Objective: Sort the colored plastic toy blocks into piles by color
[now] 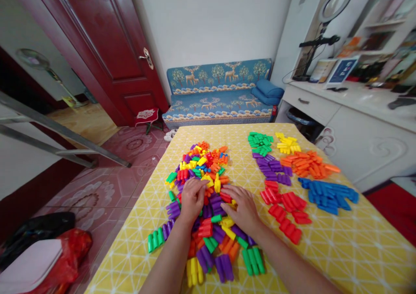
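Note:
A mixed heap of ribbed plastic toy blocks [217,205] in red, purple, green, yellow, orange and blue lies in front of me. My left hand [192,197] rests over the heap's left side with bent fingers. Whatever is under those fingers is hidden; a yellow block [208,180] lies by the index fingertip. From the right, my right hand [243,207] reaches in, its fingers and thumb spread apart. Between them, at the fingertips, is a red block [225,197], and I see no firm grip on it. Purple blocks [214,204] lie between the two hands.
Blocks are grouped by colour on the right: green [260,143], yellow [287,143], purple [272,169], orange [308,164], blue [328,194] and red [286,211]. A yellow patterned cloth [136,250] covers the table. Beyond stand a blue sofa [216,94] and a white counter [360,99].

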Motion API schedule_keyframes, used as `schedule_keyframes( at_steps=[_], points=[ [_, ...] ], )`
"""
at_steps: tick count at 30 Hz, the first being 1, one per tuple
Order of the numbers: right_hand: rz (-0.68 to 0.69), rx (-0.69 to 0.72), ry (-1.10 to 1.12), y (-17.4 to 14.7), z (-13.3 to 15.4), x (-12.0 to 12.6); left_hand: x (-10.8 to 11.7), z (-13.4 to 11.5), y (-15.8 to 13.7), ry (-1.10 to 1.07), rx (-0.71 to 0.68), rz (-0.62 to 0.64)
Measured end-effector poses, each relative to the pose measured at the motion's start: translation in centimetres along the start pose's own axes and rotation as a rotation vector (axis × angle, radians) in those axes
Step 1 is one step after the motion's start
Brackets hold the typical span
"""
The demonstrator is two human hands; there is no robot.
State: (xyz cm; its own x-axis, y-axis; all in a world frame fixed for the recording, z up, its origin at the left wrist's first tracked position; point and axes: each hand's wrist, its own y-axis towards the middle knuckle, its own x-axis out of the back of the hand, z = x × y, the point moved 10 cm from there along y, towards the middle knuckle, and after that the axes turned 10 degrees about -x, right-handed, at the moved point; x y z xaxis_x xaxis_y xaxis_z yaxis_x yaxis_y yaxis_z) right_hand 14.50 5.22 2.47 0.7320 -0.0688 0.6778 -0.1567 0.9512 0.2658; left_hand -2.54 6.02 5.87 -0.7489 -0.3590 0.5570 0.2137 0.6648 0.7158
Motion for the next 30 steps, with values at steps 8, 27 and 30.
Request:
schedule_keyframes(
  at_steps=[8,27,30],
  points=[
    [-0.094,-0.046,0.348,0.4,-1.7,1.6,-1.2,-2.7,2.6,-0.054,-0.054,0.323],
    [-0.1,-0.027,0.335,0.5,-2.1,1.3,1.9,-1.1,4.4,-0.409,0.278,-0.458],
    [-0.087,0.107,0.225,0.2,-0.4,1.2,1.6,-2.6,3.9,-0.487,0.228,-0.448]
  ],
)
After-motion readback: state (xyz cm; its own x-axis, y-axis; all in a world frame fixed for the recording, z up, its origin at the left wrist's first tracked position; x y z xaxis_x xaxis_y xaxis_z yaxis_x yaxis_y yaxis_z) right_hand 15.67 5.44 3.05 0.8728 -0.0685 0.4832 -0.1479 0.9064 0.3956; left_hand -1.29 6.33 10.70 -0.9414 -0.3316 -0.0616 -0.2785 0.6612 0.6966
